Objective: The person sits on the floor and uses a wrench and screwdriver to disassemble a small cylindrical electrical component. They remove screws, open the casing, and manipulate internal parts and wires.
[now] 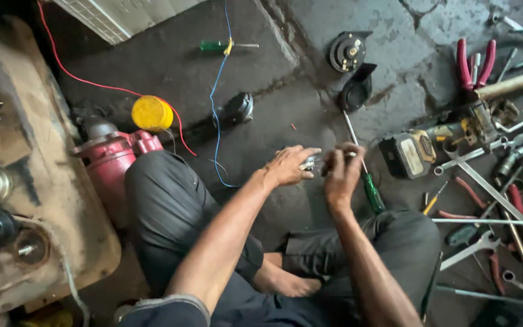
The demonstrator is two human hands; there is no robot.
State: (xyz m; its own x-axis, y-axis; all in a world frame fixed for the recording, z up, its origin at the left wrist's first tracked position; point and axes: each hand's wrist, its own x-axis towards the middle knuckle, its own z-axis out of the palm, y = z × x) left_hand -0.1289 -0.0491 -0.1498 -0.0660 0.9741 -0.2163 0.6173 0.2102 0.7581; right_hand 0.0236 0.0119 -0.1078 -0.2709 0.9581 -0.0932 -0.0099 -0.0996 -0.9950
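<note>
Here, one small metal part (312,162) is held between two hands above the concrete floor (286,115).

The left hand (289,165) is closed over the part from the left and the right hand (342,172) is clamped on its other end; what the part is cannot be told. One green-handled screwdriver (364,175) lies just beneath the right hand, and a second one (222,45) is seen further off beside one blue wire (216,91). One red wire (92,82) runs past one yellow cap (151,113). Two black horn-like discs (347,51) are laid near one cordless drill (434,142). To the right, one pair of red-handled pliers (473,63) and several spanners are scattered.
</note>
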